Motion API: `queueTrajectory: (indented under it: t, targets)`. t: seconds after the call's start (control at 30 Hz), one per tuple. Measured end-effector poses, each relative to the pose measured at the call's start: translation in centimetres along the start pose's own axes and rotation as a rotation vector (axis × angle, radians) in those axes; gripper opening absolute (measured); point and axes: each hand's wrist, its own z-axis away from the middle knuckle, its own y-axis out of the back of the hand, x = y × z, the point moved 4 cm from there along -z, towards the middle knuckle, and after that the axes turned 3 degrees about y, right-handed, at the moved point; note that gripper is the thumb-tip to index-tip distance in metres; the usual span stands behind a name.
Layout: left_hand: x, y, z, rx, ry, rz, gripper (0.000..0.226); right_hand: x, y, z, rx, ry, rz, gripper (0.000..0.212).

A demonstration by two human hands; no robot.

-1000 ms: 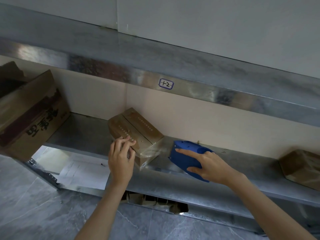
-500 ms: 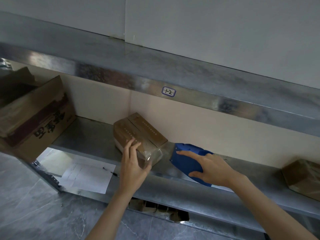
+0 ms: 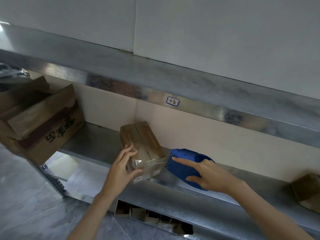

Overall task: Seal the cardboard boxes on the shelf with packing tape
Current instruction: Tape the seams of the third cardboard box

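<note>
A small brown cardboard box (image 3: 143, 144) lies on the metal shelf (image 3: 97, 144), its near end wrapped in clear tape. My left hand (image 3: 123, 168) holds the box's near left corner, fingers on the top face and thumb under the front face. A strip of clear tape runs from the box's front to the blue tape dispenser (image 3: 185, 165) just right of it. My right hand (image 3: 206, 175) grips the dispenser, index finger stretched along its side and thumb below.
A large open printed carton (image 3: 43, 125) sits at the shelf's left end. Another small brown box (image 3: 308, 191) lies at the far right. An upper shelf (image 3: 155, 84) with a "1-2" label overhangs. Papers lie on the level below, and small cartons show under the shelf.
My left hand slid from the box's top down to its near corner and took hold there. The right hand stays on the dispenser. The camera view shifted slightly.
</note>
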Motion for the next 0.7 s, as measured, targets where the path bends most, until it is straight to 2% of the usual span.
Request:
queueTrajectory:
  t: [0.17,0.3,0.4,0.53,0.7]
  targets:
    - [-1.6,2.3,-0.6,-0.041,0.0,-0.067,0.067,-2.1,0.6,-1.5,0.024,0.087,0.074,0.071]
    - [-2.2,3.2,-0.1,-0.033,0.023,-0.024,0.07,-3.0,0.9,-2.4,0.065,0.194,0.229,0.07]
    - [-2.2,3.4,0.2,-0.011,0.019,0.023,0.069,-2.8,0.8,-2.2,0.082,0.196,0.218,0.069]
    - [-2.3,3.1,0.0,-0.024,0.045,0.034,0.068,-1.8,1.1,-1.4,0.191,0.244,0.156,0.062]
    - [-2.2,3.0,0.0,-0.027,0.039,0.009,0.068,-1.3,1.2,-1.2,0.189,0.272,0.181,0.062]
